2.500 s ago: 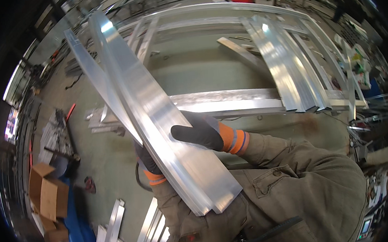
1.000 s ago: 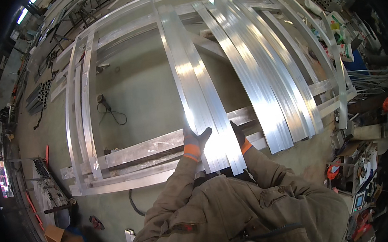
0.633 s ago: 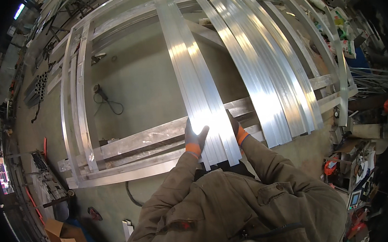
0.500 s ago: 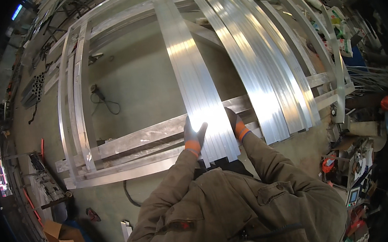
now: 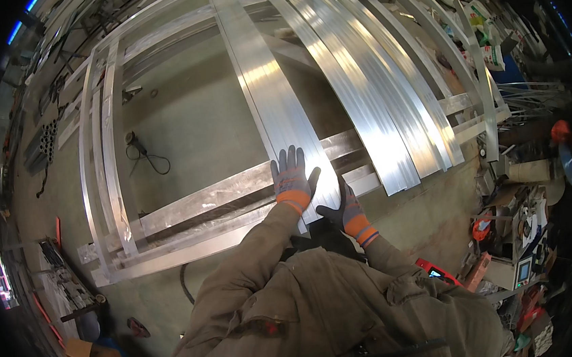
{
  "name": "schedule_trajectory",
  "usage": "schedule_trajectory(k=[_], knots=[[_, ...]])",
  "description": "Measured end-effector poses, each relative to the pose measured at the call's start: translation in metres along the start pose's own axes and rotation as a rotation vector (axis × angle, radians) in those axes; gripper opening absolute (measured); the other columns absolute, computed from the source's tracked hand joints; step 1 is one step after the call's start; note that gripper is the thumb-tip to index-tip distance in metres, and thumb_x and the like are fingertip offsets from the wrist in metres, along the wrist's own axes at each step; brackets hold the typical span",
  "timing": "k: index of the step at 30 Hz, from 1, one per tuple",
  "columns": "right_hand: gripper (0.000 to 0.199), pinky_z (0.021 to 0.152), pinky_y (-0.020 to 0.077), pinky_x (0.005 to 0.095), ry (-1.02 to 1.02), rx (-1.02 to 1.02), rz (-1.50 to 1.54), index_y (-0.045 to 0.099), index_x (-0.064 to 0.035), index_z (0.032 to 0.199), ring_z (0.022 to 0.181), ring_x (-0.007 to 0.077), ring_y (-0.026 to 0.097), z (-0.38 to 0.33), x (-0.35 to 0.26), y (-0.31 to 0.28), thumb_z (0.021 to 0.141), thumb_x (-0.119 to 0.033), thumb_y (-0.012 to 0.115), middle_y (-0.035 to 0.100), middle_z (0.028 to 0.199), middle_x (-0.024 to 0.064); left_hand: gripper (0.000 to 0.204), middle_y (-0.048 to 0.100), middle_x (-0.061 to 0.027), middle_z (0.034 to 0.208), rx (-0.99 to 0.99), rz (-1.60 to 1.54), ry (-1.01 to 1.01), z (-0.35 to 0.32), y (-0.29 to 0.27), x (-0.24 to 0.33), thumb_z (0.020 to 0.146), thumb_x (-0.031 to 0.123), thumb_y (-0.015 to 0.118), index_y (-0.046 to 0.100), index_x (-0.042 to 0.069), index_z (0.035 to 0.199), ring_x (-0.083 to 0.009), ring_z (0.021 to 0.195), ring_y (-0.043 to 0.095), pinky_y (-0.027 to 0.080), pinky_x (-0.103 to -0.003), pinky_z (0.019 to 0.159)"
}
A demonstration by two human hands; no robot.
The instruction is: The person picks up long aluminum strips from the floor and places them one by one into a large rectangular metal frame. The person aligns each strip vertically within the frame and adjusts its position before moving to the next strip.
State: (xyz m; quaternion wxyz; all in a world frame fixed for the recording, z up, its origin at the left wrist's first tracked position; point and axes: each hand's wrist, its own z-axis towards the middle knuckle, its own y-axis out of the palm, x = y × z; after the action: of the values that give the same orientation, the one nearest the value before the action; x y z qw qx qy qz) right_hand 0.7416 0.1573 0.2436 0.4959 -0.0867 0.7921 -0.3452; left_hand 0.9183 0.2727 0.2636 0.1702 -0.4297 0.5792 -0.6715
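Left hand (image 5: 292, 183) is lying flat, splayed on aluminum profile (image 5: 269, 85), right hand (image 5: 349, 215) is touching its near-right corner, can't tell if gripping, ribbed strips (image 5: 364, 97) are lying rightward of both.

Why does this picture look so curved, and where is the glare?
In the head view, the metal frame bows, a fisheye lens effect, and the corners go black; in that same view, glare whitens the metal panel beside the left hand, and shine streaks the profiles farther right.

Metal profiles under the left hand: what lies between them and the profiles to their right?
The head view shows shaded floor, a slanted bar, frame rails and, nearest, the right hand.
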Motion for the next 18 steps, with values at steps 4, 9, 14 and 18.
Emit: schedule_trajectory(k=[4,9,14,18], knots=[[0.135,0.126,0.0403,0.0493,-0.119,-0.086,0.105,0.023,-0.0033,0.173,0.155,0.0454,0.041,-0.001,0.022,-0.014,0.073,-0.058,0.096,0.039,0.168,0.0293,0.080,0.038,-0.0187,0.176,0.021,0.027,0.014,-0.003,0.003,0.000,0.107,0.057,0.055,0.044,0.005,0.167,-0.0408,0.164,0.030,0.017,-0.060,0.134],[0.149,0.128,0.0377,0.0493,-0.203,-0.156,0.093,0.017,-0.0001,0.174,0.158,0.0447,0.037,0.004,0.039,-0.017,0.066,-0.064,0.098,0.034,0.170,0.0318,0.078,0.039,-0.0180,0.175,0.021,0.009,-0.015,0.000,0.002,0.003,0.105,0.053,0.060,0.046,0.004,0.165,-0.0393,0.164,0.031,0.018,-0.058,0.134],[0.148,0.130,0.0353,0.0425,-0.209,-0.314,-0.145,0.015,0.0119,0.169,0.161,0.0433,0.033,0.005,0.037,-0.023,0.074,-0.076,0.086,0.028,0.174,0.0320,0.077,0.043,-0.0206,0.172,-0.015,-0.004,-0.064,0.005,0.002,0.007,0.101,0.046,0.068,0.049,0.003,0.162,-0.0409,0.162,0.034,0.020,-0.056,0.134],[0.151,0.130,0.0352,0.0420,-0.262,-0.299,-0.086,0.013,0.0126,0.169,0.161,0.0435,0.032,0.006,0.034,-0.036,0.074,-0.083,0.082,0.029,0.173,0.0338,0.079,0.044,-0.0216,0.171,-0.033,0.023,-0.093,0.006,0.005,0.005,0.101,0.049,0.068,0.048,0.002,0.162,-0.0419,0.160,0.036,0.021,-0.056,0.134]])
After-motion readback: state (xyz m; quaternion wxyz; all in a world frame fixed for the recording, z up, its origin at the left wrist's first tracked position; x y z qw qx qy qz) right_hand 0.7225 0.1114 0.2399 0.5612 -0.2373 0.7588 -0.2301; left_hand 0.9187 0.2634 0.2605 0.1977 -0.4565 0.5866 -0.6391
